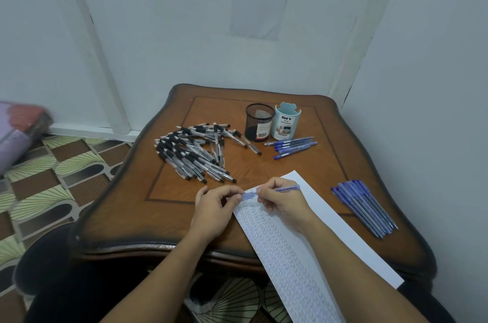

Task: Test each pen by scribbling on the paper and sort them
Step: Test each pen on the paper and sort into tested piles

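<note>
My right hand (280, 198) grips a blue pen (287, 189) over the top of a long white paper (317, 222) covered in scribbles. My left hand (216, 204) pinches the pen's blue cap (249, 194) right at the pen's tip end. A large pile of black-grip pens (192, 151) lies at the table's left. A few blue pens (293, 145) lie in front of the cups. Another bundle of blue pens (365, 208) sits at the right edge.
A black mesh pen cup (259, 122) and a light blue desk organizer cup (286, 124) stand at the back of the brown wooden table (163, 217). White walls close in behind and to the right. Patterned floor lies to the left.
</note>
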Demonstrator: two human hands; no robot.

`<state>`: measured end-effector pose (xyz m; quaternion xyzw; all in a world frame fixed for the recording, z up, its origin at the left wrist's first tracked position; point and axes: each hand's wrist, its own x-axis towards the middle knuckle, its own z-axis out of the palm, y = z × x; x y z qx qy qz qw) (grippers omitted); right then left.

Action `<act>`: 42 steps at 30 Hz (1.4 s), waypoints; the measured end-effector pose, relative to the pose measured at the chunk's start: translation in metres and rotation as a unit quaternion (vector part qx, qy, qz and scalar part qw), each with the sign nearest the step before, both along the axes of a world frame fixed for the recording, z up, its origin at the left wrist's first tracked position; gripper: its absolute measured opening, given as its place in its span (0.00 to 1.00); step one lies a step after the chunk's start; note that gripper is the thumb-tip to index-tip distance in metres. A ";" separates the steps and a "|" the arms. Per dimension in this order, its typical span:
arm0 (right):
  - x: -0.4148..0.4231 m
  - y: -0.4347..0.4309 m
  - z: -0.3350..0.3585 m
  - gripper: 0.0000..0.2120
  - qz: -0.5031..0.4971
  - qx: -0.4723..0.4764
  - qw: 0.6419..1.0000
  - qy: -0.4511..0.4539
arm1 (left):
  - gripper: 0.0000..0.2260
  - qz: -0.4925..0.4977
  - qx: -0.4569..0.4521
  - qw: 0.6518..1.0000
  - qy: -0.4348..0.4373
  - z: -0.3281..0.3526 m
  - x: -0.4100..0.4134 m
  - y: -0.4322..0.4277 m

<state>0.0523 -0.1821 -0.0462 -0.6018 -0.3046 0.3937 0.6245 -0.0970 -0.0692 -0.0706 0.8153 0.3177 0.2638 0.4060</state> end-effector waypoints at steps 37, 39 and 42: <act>0.115 -0.086 0.025 0.09 -0.215 -0.257 0.836 -0.435 | 0.35 -0.067 0.146 0.974 0.158 0.002 0.001 -0.003; 0.130 -0.108 0.024 0.10 -0.268 -0.273 0.829 -0.409 | 0.34 -0.065 0.147 0.974 0.157 0.002 0.001 -0.002; 0.143 -0.129 0.017 0.11 -0.306 -0.316 0.825 -0.355 | 0.34 -0.064 0.146 0.974 0.158 0.001 0.002 -0.003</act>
